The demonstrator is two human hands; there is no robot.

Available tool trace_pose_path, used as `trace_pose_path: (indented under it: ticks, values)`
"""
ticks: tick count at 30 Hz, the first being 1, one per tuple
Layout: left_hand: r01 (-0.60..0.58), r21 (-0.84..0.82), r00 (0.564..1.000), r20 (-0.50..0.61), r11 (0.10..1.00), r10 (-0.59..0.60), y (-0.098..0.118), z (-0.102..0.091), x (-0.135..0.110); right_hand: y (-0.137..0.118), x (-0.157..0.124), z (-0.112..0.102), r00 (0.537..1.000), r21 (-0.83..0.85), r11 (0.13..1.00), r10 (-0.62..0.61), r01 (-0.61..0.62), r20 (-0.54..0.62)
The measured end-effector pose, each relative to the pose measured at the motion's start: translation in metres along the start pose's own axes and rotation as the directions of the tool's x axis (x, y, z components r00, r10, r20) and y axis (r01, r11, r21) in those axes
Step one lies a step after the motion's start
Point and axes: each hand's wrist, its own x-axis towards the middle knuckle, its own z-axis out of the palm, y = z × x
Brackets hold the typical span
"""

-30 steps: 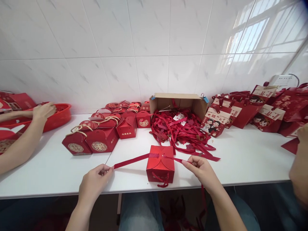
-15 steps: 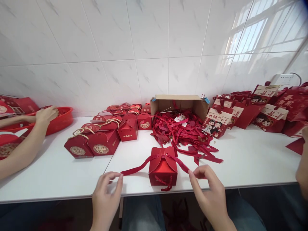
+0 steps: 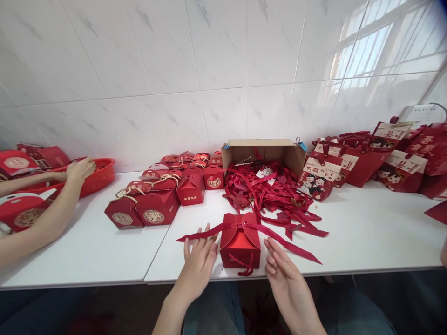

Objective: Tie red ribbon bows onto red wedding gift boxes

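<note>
Left hand (image 3: pixel 197 265) and right hand (image 3: pixel 284 274), grips loosely parted, empty, flank a red box (image 3: pixel 240 253) with ribbon (image 3: pixel 288 245) near the front edge of the table (image 3: pixel 366 237)

"What does the left edge cut?"
"A co-worker's forearm (image 3: pixel 52 228), itself partly hiding the red plastic basin (image 3: pixel 102 178)."
"And the red gift box (image 3: pixel 240 242)?"
"Far side hidden."
"That speck (image 3: pixel 316 207) beside the heaped ribbons (image 3: pixel 268 193)?"
"Too small to tell."

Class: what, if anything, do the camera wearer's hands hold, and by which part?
Nothing appears held: the left hand overlaps the ribbon's left tail without a visible pinch, and the right hand is open beside the box.
</note>
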Motion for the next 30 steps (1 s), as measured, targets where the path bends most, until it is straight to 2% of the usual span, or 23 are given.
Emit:
trace_pose_path:
  ticks: [3, 5, 8, 11, 13, 16, 20, 26, 30]
  values:
    - [0.077, -0.254, 0.985, -0.131, 0.964, -0.113, 0.001, -0.004, 0.007, -0.005, 0.006, 0.003, 0.999, 0.156, 0.986, 0.053, -0.053, -0.001]
    - [0.061, -0.462, 0.961, -0.214, 0.885, -0.178, 0.003, -0.005, 0.008, -0.007, 0.011, 0.005, 0.999, 0.212, 0.977, 0.033, -0.027, -0.021]
    - [-0.021, -0.751, 0.928, -0.26, 0.66, -0.267, 0.008, -0.006, 0.006, -0.009, 0.014, 0.006, 0.997, 0.231, 0.97, -0.071, 0.078, -0.039]
    - [-0.081, -0.91, 0.891, -0.249, 0.406, -0.38, 0.012, -0.007, 0.004, -0.011, 0.015, 0.006, 0.985, 0.169, 0.97, -0.171, 0.175, -0.039]
    - [-0.112, -0.943, 0.867, -0.247, 0.314, -0.432, 0.014, -0.009, 0.002, -0.014, 0.015, 0.006, 0.977, 0.14, 0.967, -0.209, 0.212, -0.033]
    - [-0.115, -0.963, 0.842, -0.224, 0.243, -0.491, 0.016, -0.014, 0.002, -0.021, 0.017, 0.008, 0.96, 0.125, 0.952, -0.277, 0.28, -0.04]
    - [-0.067, -0.988, 0.851, -0.128, 0.136, -0.509, 0.016, -0.021, 0.001, -0.033, 0.019, 0.014, 0.937, 0.063, 0.935, -0.349, 0.349, -0.017]
    - [-0.056, -0.995, 0.856, -0.09, 0.082, -0.51, 0.012, -0.024, 0.007, -0.048, 0.021, 0.027, 0.963, 0.166, 0.954, -0.263, 0.25, 0.064]
    - [-0.018, -1.0, 0.842, -0.012, -0.006, -0.54, 0.015, -0.026, 0.012, -0.052, 0.022, 0.033, 0.969, 0.205, 0.952, -0.242, 0.225, 0.058]
